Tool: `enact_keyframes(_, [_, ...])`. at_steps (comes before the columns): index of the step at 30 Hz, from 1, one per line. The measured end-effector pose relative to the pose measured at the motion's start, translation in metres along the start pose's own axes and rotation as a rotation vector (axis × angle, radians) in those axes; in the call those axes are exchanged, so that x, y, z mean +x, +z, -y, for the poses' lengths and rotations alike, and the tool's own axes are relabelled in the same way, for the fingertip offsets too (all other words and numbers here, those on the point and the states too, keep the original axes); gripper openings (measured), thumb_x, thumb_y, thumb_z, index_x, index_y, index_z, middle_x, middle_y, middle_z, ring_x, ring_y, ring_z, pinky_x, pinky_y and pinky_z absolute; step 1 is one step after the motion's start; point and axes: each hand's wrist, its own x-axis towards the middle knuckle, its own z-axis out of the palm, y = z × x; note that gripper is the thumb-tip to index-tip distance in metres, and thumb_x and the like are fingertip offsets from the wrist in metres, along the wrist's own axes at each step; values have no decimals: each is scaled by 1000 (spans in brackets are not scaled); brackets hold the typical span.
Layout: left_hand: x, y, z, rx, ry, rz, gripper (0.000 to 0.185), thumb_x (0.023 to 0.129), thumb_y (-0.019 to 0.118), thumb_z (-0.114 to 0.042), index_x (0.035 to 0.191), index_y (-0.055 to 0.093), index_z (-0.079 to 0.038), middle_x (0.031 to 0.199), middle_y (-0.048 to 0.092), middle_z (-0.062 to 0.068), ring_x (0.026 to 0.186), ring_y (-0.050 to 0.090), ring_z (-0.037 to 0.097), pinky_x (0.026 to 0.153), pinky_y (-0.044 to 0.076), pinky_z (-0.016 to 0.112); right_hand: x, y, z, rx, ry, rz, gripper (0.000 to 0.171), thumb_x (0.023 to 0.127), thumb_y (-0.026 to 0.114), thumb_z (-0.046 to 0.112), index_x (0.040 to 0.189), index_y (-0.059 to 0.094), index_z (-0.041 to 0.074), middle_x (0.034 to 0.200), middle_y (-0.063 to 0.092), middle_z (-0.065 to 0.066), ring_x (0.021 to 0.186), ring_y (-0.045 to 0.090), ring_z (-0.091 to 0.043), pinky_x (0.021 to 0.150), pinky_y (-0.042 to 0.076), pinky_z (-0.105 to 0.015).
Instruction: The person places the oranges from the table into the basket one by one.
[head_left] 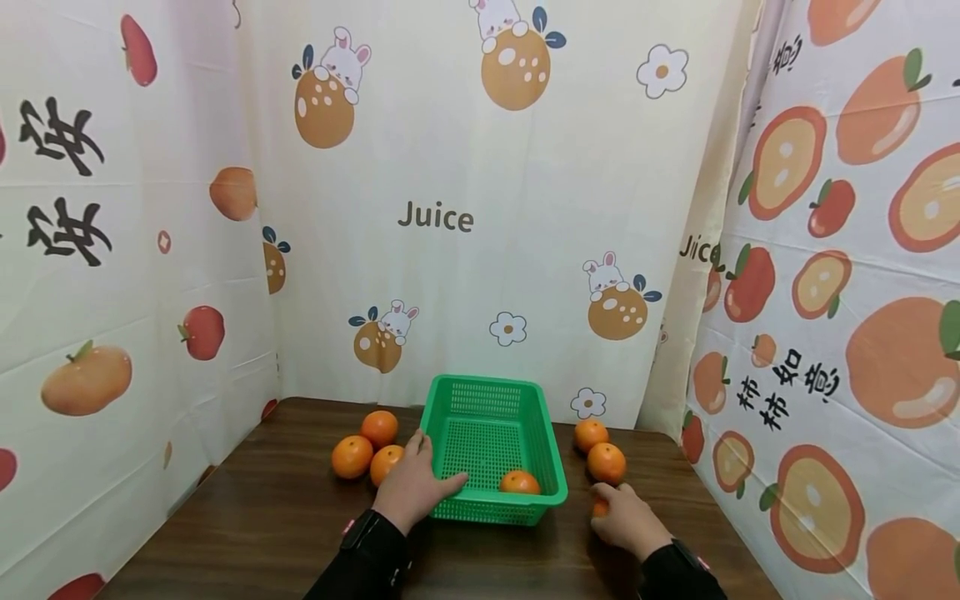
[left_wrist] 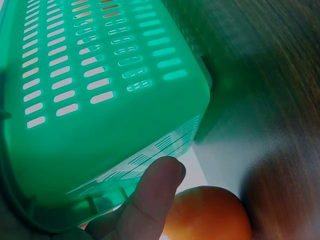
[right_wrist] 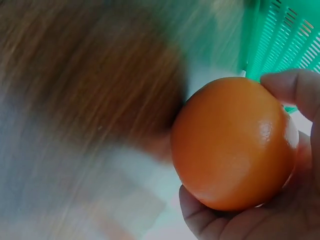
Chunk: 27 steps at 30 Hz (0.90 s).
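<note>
Right hand (head_left: 626, 523) cups orange (right_wrist: 234, 142), fingers curled round it, beside basket (head_left: 556, 467). Left hand (head_left: 415, 487) grips basket rim. We judge orange firm, smooth, light; whole-palm wrap suits it.

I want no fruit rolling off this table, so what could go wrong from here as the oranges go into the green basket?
The orange in the right hand sits near the table's front edge; a slip could send it off. The left hand grips only the basket's rim, so the basket may shift or tip.
</note>
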Motion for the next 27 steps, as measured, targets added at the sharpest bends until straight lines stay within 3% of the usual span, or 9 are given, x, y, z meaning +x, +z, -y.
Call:
enact_keyframes(4, [0,0,1,-2,2,-1,119,84,67,-83,162,39,3,174,29,20,141,56,43,106,53,60,-2,-1,-1,21,12,16,55,85,79,21,137,64,7,117,60,-24,91,57,-32,82,51,-50])
enact_keyframes(11, [0,1,1,2,9,-14,119,84,66,-83,162,40,3,174,30,20,140,57,43,105,53,59,-2,2,-1,34,1,-5,47,81,81,18,126,70,11,111,58,-20,88,57,-29,80,51,-46])
enact_keyframes(20, [-2,-2,0,-10,16,-13,117,85,68,-80,161,40,5,173,31,22,140,56,44,107,52,60,-2,8,-2,19,-11,-45,49,83,89,29,125,71,10,111,60,-21,91,60,-29,85,55,-54])
enact_keyframes(27, [-3,-2,-1,-12,13,-14,117,86,68,-79,161,40,5,173,30,22,141,55,44,108,51,60,-3,7,-1,30,-19,-73,46,83,88,25,123,72,10,108,60,-18,86,58,-26,79,53,-47])
